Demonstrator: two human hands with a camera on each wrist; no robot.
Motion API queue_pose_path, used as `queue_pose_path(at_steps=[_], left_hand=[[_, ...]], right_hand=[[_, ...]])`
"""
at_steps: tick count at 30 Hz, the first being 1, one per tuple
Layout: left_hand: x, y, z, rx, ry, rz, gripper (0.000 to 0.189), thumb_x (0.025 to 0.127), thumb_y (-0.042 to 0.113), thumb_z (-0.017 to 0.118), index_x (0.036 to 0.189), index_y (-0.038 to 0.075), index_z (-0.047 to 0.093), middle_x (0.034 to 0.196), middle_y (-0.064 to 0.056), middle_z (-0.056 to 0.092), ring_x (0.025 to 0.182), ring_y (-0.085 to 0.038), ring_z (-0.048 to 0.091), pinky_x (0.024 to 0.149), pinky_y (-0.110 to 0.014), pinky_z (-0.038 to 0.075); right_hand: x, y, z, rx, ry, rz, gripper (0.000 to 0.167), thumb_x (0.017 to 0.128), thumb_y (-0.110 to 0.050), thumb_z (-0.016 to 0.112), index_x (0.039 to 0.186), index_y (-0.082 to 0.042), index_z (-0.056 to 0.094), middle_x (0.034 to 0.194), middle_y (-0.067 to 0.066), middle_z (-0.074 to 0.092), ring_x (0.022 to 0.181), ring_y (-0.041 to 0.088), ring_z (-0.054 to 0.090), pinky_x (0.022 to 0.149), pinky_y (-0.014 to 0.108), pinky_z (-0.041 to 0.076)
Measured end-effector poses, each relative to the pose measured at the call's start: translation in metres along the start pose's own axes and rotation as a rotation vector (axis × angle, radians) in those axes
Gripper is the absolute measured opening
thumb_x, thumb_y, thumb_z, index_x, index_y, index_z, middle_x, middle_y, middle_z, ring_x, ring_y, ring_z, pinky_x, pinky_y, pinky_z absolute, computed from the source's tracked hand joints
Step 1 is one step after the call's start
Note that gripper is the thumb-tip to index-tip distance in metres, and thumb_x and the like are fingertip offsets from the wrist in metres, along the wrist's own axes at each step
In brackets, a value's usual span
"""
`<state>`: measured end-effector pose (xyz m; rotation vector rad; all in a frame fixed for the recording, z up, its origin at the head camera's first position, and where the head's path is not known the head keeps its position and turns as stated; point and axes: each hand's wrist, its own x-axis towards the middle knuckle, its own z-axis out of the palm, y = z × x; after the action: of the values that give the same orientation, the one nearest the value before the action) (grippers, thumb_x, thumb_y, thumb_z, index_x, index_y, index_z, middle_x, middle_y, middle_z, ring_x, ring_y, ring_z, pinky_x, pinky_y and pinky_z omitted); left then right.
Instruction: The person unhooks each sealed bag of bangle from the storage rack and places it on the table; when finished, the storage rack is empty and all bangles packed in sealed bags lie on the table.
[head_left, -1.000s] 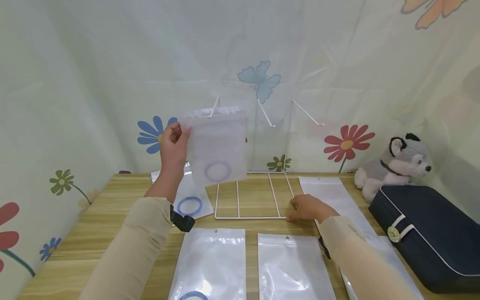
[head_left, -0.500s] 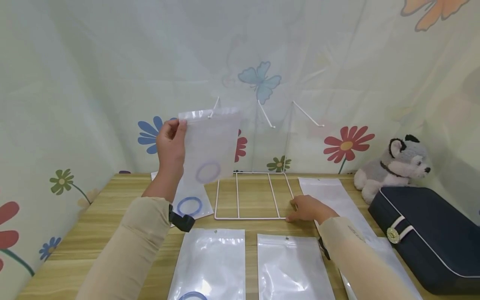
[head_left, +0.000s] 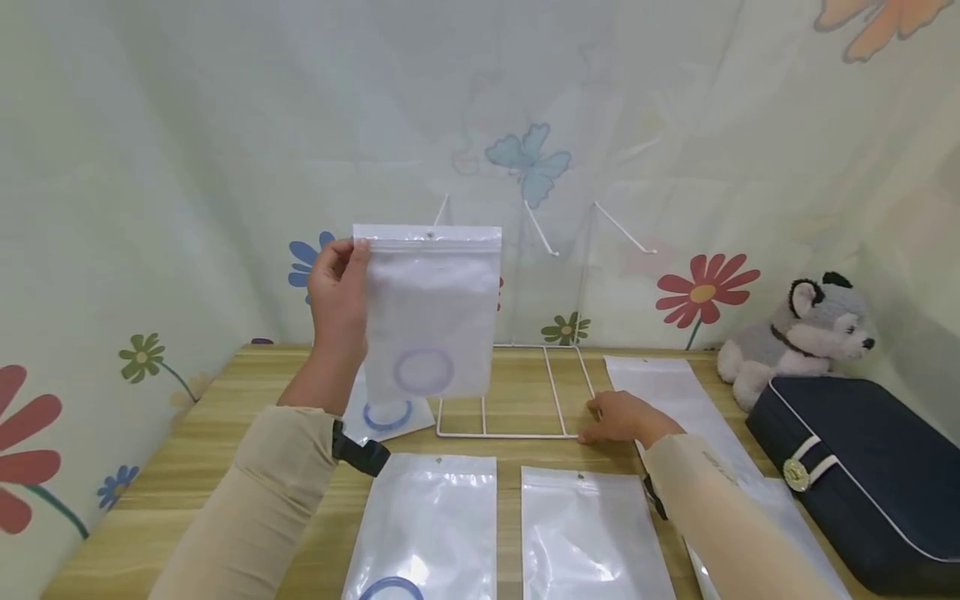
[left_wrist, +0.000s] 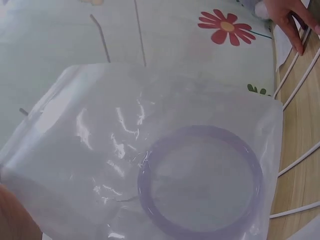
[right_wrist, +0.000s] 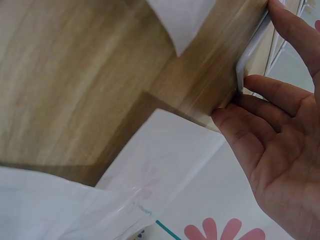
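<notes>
My left hand [head_left: 339, 292] pinches the upper left corner of a translucent white zip bag [head_left: 431, 308], held upright above the table with its hang hole facing me. Inside, near the bottom, shows a pale blue-purple ring [left_wrist: 256, 185]. The bag hangs before the left prong [head_left: 442, 210] of a white wire display rack [head_left: 502, 436] and hides that prong's tip. The middle prong [head_left: 540, 229] and right prong [head_left: 626, 230] stick out bare. My right hand [head_left: 622, 417] grips the front right corner of the rack's base, fingers and thumb around the wire.
Below the rack lie a zip bag [head_left: 442, 517] with a blue ring and another zip bag [head_left: 592, 525]. A bag with a ring [head_left: 387, 425] lies partly behind the held one. More bags [head_left: 667, 383], a dark blue case [head_left: 862, 475] and a plush dog [head_left: 802, 333] are at right.
The held bag has come forward off the left prong's front and turned flatter to me; the prong's tip was in front of it and is now behind it. The right hand stays on the rack.
</notes>
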<state>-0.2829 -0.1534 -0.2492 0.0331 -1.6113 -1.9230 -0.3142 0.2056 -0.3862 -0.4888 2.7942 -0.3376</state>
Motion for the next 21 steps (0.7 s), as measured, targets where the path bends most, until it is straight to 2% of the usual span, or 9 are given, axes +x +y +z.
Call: queue_pose_path(at_steps=[7, 13, 17, 21], left_hand=[[-0.004, 0.008, -0.006, -0.024, 0.003, -0.004, 0.02, 0.098, 0.033, 0.063, 0.105, 0.015, 0.062, 0.106, -0.001, 0.056, 0.099, -0.017, 0.052, 0.088, -0.028, 0.044], [-0.007, 0.011, -0.024, -0.042, 0.017, -0.015, 0.017, 0.097, 0.032, 0.065, 0.1, 0.015, 0.062, 0.105, 0.0, 0.056, 0.098, -0.016, 0.051, 0.087, -0.029, 0.043], [-0.012, 0.013, -0.043, -0.026, 0.05, -0.074, 0.018, 0.097, 0.033, 0.064, 0.103, 0.015, 0.062, 0.109, 0.0, 0.056, 0.1, -0.016, 0.052, 0.09, -0.029, 0.044], [-0.022, 0.018, -0.067, -0.097, 0.081, -0.159, 0.021, 0.097, 0.031, 0.065, 0.106, 0.013, 0.061, 0.116, 0.0, 0.054, 0.104, -0.016, 0.051, 0.092, -0.025, 0.045]], right_hand=[[0.0, -0.001, 0.003, -0.005, 0.004, -0.017, 0.07, 0.085, -0.035, 0.079, 0.132, 0.011, 0.056, 0.13, 0.026, 0.058, 0.122, 0.042, 0.053, 0.104, 0.054, 0.041], [0.0, -0.001, 0.004, -0.001, 0.001, -0.026, 0.071, 0.085, -0.036, 0.078, 0.133, 0.011, 0.055, 0.133, 0.027, 0.056, 0.125, 0.043, 0.051, 0.106, 0.054, 0.04], [0.0, 0.001, 0.003, -0.008, -0.001, -0.027, 0.072, 0.085, -0.037, 0.078, 0.133, 0.011, 0.055, 0.136, 0.028, 0.054, 0.127, 0.044, 0.048, 0.106, 0.055, 0.039], [-0.001, 0.001, 0.001, -0.002, -0.007, -0.011, 0.073, 0.085, -0.038, 0.078, 0.134, 0.011, 0.054, 0.138, 0.029, 0.052, 0.129, 0.045, 0.047, 0.107, 0.056, 0.037]])
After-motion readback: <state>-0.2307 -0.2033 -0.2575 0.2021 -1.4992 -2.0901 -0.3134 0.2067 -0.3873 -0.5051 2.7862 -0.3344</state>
